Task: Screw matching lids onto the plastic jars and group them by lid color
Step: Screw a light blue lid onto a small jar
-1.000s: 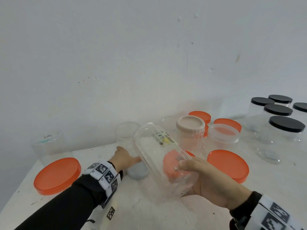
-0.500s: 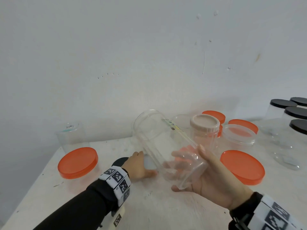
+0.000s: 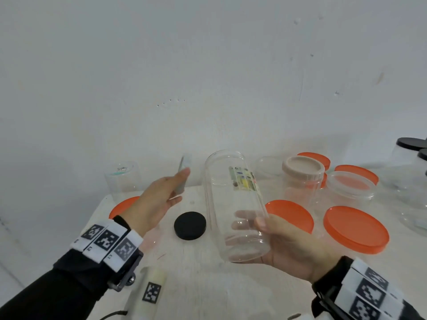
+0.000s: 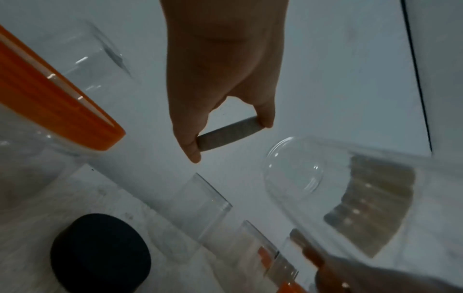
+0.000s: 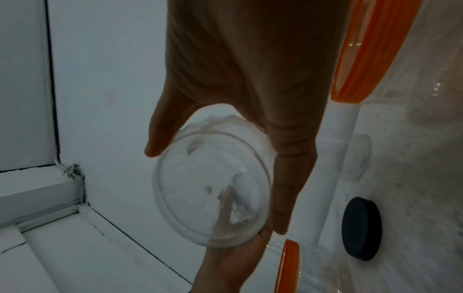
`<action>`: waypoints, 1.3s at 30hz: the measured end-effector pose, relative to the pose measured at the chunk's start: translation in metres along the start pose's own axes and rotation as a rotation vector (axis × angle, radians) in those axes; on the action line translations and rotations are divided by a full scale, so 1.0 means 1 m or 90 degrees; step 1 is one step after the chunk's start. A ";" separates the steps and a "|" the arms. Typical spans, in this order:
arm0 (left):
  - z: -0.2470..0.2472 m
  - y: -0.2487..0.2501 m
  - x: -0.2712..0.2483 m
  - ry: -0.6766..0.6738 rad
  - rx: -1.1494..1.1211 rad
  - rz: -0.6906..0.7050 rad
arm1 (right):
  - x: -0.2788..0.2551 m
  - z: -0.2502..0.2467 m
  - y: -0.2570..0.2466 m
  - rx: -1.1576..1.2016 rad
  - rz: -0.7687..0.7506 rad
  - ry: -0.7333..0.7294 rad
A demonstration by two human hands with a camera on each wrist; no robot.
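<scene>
The right hand [image 3: 288, 245] has its fingers wrapped round the base of a tall clear plastic jar [image 3: 233, 204], held tilted above the counter [image 3: 208, 285]. Its sticker [image 3: 242, 181] is too blurry to read. The left hand [image 3: 157, 204] pinches a thin grey lid [image 4: 229, 133] on edge. A round matte black lid [image 3: 190, 225] lies flat between them, among smooth orange lids [image 3: 355, 229].

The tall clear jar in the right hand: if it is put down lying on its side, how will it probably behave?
The tall clear jar is a smooth, round cylinder, so lying down it would likely roll. It looks empty and thin-walled, so probably light and easily nudged. The right hand holds it near one end only; the glossy plastic may slip.
</scene>
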State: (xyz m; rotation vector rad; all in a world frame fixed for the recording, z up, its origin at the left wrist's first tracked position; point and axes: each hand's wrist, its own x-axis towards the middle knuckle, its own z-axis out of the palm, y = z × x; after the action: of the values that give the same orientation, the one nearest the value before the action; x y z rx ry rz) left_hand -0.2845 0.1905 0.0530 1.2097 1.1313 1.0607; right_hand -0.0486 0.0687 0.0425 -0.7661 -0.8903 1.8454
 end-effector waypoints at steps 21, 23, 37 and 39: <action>-0.036 0.010 -0.051 -0.023 -0.065 0.067 | 0.051 0.001 0.045 -0.608 0.095 0.148; -0.033 0.010 -0.053 -0.040 -0.058 0.066 | 0.052 0.000 0.048 -0.611 0.091 0.155; -0.017 0.001 -0.048 -0.108 0.001 0.060 | 0.028 0.001 0.041 -0.545 0.014 0.149; -0.013 0.002 -0.048 -0.119 0.008 0.057 | 0.026 0.005 0.041 -0.523 -0.030 0.139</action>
State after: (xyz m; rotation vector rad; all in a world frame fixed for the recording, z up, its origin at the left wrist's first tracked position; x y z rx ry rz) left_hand -0.3037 0.1453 0.0577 1.3505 0.9485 0.9857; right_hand -0.0810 0.0782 0.0079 -1.3922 -1.5200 1.2825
